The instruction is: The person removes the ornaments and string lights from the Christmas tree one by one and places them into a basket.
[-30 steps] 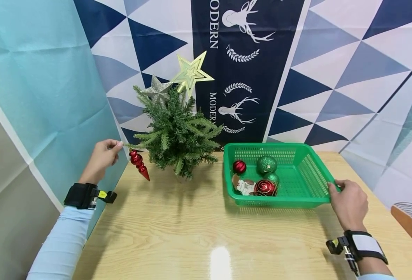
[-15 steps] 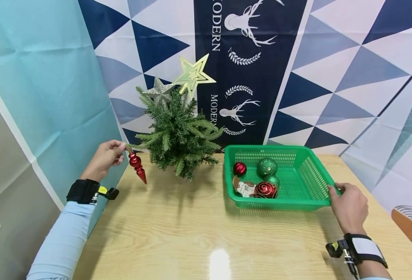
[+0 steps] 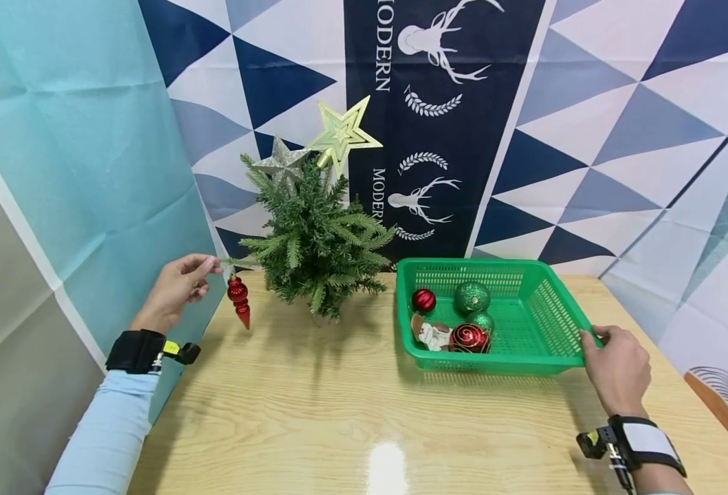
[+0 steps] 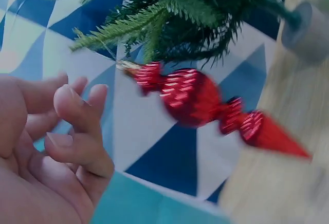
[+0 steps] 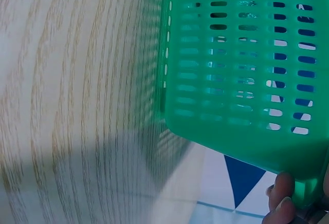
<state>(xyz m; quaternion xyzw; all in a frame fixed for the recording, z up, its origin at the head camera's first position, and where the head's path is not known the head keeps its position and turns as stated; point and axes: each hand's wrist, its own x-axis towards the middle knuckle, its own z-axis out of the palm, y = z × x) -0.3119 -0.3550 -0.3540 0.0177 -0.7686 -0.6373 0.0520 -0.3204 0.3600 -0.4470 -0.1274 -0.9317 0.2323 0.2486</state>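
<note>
Holds nothing in the left hand [image 3: 181,285], with fingers loosely bent just beside a branch [image 4: 123,30] of the green tree [image 3: 314,234]. Has the red ornament [image 3: 238,295] hanging beneath that branch, just right of the left hand. Grips the near right corner of the green basket [image 3: 512,365] with the right hand [image 3: 619,363], with baubles [image 3: 471,298] lying inside, left of that hand.

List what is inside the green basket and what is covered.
The basket holds a small red ball, a large green ball, a smaller green ball, a swirled red ball and a white figure. The swirled red ball partly covers the smaller green ball; anything beneath them is hidden.
</note>
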